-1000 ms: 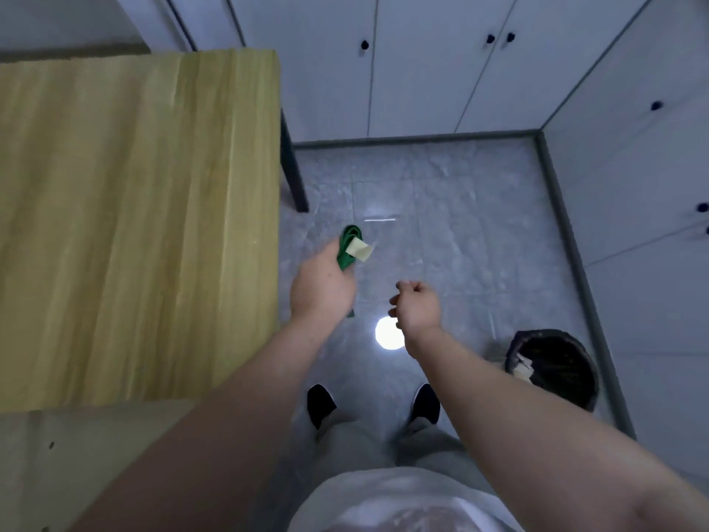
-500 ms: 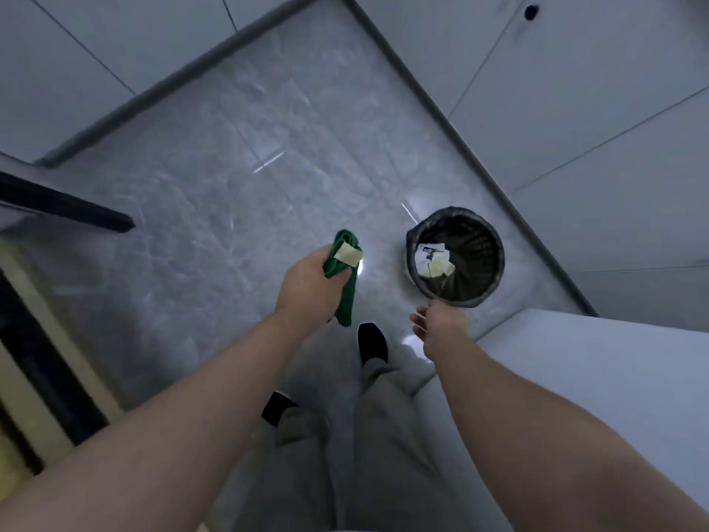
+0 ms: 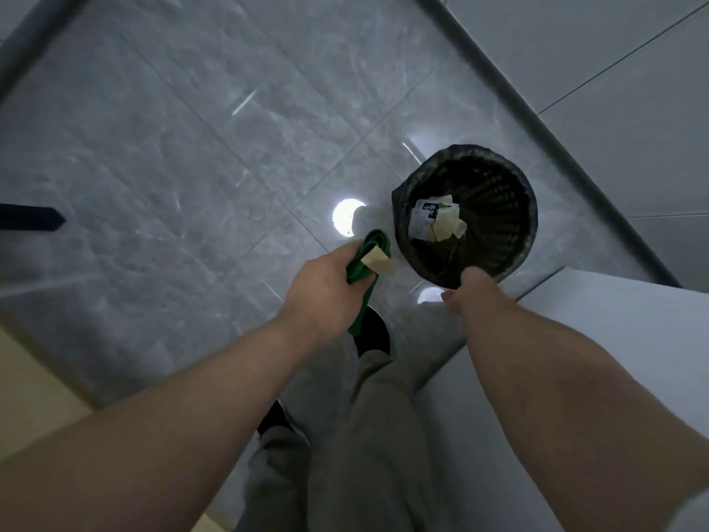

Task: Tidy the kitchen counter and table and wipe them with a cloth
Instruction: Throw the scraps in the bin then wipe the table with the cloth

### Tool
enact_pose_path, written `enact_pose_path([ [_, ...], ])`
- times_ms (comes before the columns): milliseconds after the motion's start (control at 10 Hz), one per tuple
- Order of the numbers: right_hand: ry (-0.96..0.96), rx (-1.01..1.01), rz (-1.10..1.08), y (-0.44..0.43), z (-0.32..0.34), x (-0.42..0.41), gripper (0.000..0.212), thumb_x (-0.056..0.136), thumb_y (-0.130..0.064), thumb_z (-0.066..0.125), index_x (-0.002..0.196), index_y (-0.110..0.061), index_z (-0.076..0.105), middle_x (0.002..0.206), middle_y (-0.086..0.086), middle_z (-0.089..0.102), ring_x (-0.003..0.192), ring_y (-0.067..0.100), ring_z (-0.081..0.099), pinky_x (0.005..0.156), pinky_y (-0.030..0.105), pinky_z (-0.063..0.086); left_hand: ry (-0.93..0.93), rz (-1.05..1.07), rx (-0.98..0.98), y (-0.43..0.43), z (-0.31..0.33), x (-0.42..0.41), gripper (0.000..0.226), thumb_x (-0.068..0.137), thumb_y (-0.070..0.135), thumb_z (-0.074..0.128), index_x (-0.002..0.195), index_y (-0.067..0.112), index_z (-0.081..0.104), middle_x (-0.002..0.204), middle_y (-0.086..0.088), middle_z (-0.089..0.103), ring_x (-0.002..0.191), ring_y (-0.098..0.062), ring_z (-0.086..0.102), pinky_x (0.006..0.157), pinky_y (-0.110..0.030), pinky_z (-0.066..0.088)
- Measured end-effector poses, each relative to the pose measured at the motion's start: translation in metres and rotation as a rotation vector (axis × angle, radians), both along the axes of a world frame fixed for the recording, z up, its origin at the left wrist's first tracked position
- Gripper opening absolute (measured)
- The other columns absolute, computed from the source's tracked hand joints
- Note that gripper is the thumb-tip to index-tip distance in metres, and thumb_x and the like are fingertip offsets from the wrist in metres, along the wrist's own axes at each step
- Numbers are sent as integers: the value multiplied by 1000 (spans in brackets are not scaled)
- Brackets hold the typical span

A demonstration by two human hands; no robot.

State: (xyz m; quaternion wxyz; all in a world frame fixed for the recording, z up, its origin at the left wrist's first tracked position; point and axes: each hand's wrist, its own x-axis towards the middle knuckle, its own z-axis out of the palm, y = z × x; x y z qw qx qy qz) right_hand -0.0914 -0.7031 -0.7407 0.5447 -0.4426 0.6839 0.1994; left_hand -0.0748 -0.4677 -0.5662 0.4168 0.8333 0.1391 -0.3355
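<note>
Grey floor [image 3: 192,167]: one bin [image 3: 466,178]; left hand [image 3: 326,291] grips one cloth [image 3: 364,259], right hand's [image 3: 466,286] grip unclear.

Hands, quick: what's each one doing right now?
Left hand: closed on the green cloth and a pale paper scrap.
Right hand: fingers curled under; cannot be told if it holds anything.

Grey marble-tiled floor [image 3: 192,155] (glossy, reflecting lamps) carries a black wastebasket [image 3: 498,240].
</note>
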Motion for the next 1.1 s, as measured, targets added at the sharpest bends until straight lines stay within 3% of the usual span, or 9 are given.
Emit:
enact_pose_path([
  [100, 76, 92, -184, -4, -48, 7, 49, 105, -20, 35, 154, -16, 33, 155, 11, 36, 138, 31, 41, 99, 42, 46, -8, -20, 18, -4, -22, -1, 38, 95, 26, 62, 133, 31, 60, 107, 7, 72, 97, -10, 66, 87, -27, 54],
  [200, 65, 86, -203, -5, -66, 9, 49, 104, -19, 39, 153, -19, 35, 152, 11, 38, 135, 32, 42, 95, 43, 49, 4, -34, 40, -6, -32, -4, 39, 96, 26, 62, 134, 32, 58, 108, 7, 71, 96, -9, 65, 84, -22, 52],
  [300, 94, 35, -155, 2, -71, 2, 45, 105, -17, 37, 150, -18, 40, 148, 16, 44, 131, 38, 45, 83, 47, 52, 11, -55, 64, -3, -36, -5, 40, 96, 26, 62, 136, 31, 58, 110, 4, 71, 99, -14, 65, 87, -28, 54],
  [400, 4, 24, -219, 9, -57, 6, 45, 105, -10, 32, 149, -11, 41, 145, 19, 47, 128, 39, 48, 81, 46, 50, 21, -31, 87, 3, -29, -3, 39, 96, 27, 62, 135, 32, 58, 105, 4, 71, 94, -15, 65, 83, -29, 55],
  [600, 2, -7, -19, 36, 7, 21, 47, 100, -4, 42, 146, -8, 43, 138, 17, 51, 121, 41, 53, 86, 49, 56, -3, 59, 116, 25, 12, 3, 38, 95, 29, 61, 132, 39, 58, 104, 5, 70, 95, -16, 65, 87, -35, 55],
  [700, -92, 71, 98, 53, 55, 14, 44, 101, -3, 41, 145, -4, 38, 122, 9, 49, 118, 34, 58, 83, 39, 57, -21, 96, 134, 42, 46, -2, 37, 96, 26, 60, 131, 38, 58, 104, 5, 70, 97, -18, 64, 85, -33, 54],
  [800, -155, 116, 173, 81, 97, 9, 46, 97, -2, 47, 143, -4, 42, 126, 15, 54, 92, 27, 63, 68, 35, 58, -59, 151, 156, 65, 87, -16, 34, 95, 23, 61, 127, 35, 61, 100, 4, 69, 94, -21, 63, 82, -34, 54],
  [900, -230, 80, 140, 120, 142, 1, 50, 86, 4, 60, 134, -4, 53, 126, 24, 59, 96, 37, 65, 51, 40, 58, -94, 243, 159, 90, 129, -38, 33, 94, 22, 62, 126, 34, 62, 100, 4, 69, 93, -20, 63, 80, -33, 53],
  [1100, -368, 69, 320, 216, 259, -25, 42, 77, 5, 61, 118, -3, 60, 109, 23, 66, 91, 39, 69, 61, 56, 59, -165, 526, 133, 164, 219, -99, 30, 95, 23, 61, 123, 32, 61, 89, 4, 66, 84, -27, 65, 71, -40, 56],
])
